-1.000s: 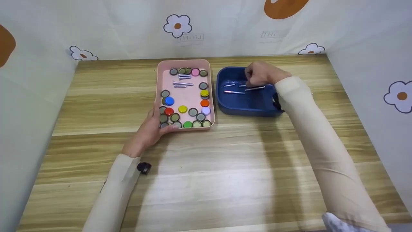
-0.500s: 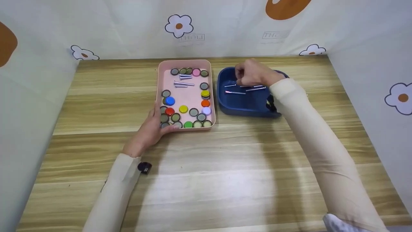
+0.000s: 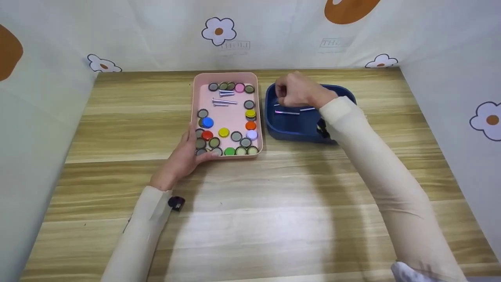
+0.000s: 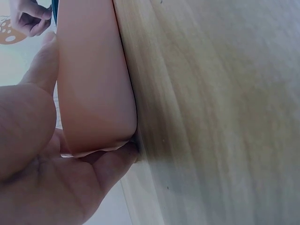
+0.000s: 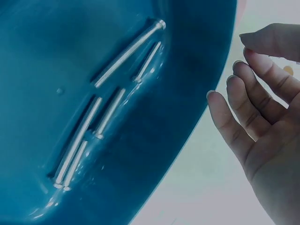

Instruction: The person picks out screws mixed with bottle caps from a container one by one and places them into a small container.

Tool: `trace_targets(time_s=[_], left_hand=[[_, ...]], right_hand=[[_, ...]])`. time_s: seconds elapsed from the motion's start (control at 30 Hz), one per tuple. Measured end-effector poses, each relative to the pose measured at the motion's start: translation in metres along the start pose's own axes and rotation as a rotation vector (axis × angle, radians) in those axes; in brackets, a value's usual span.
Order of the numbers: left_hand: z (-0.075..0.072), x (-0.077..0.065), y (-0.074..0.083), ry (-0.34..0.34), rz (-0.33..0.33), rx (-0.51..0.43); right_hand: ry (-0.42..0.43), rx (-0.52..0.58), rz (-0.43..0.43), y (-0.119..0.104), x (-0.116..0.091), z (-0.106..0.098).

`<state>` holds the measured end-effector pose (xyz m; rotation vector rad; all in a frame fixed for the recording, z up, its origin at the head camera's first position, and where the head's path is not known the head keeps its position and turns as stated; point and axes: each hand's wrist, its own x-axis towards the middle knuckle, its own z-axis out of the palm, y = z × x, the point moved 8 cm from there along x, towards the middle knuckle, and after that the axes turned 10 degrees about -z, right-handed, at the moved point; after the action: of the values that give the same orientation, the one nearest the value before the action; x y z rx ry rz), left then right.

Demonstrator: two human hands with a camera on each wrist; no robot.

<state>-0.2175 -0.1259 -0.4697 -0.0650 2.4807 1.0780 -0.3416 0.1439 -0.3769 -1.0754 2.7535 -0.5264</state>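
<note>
Your head view, farthest off, looks forward and down at the pink tray [image 3: 235, 119] and blue tray [image 3: 293, 136]. Your left wrist view, low and close, faces the pink tray from outside; your right peers closely into the blue tray. Each shares its tray with the first.

Cream cloth left sleeve [image 3: 139, 235], small black boxy device [image 3: 177, 203] at its cuff [image 3: 157, 194], creased cream cloth right sleeve [image 3: 391, 184] right of left sleeve
</note>
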Motion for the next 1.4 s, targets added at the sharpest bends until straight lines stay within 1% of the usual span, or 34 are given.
trace_targets(time_s=[0.2,0.33,0.5,0.7,0.87,1.03,1.1,1.2,1.4], left_hand=[[0.001,0.000,-0.001,-0.005,0.001,-0.005],[0.000,0.000,-0.001,-0.003,-0.008,-0.010],[0.001,0.001,-0.002,-0.008,-0.018,0.014],[0.002,0.003,0.000,0.002,0.015,0.050],[0.001,0.002,0.001,0.006,0.019,0.027],[0.000,0.002,-0.001,0.002,0.001,0.014],[0.000,0.002,-0.001,0.002,-0.004,0.004],[0.000,0.002,-0.002,-0.006,-0.014,-0.004],[0.000,0.001,-0.002,-0.014,-0.021,-0.014]], right_hand=[[0.038,0.029,-0.053,-0.015,0.003,0.002],[0.063,0.039,-0.065,-0.018,0.005,0.004],[0.054,0.045,-0.036,-0.017,0.008,0.011],[0.055,0.031,-0.029,-0.025,0.015,0.023],[0.018,0.061,-0.002,-0.035,0.026,0.032],[0.006,0.068,-0.007,-0.042,0.034,0.038],[0.019,0.059,-0.009,-0.043,0.036,0.040],[0.017,0.050,0.001,-0.041,0.039,0.044],[-0.035,0.085,0.060,-0.037,0.045,0.054]])
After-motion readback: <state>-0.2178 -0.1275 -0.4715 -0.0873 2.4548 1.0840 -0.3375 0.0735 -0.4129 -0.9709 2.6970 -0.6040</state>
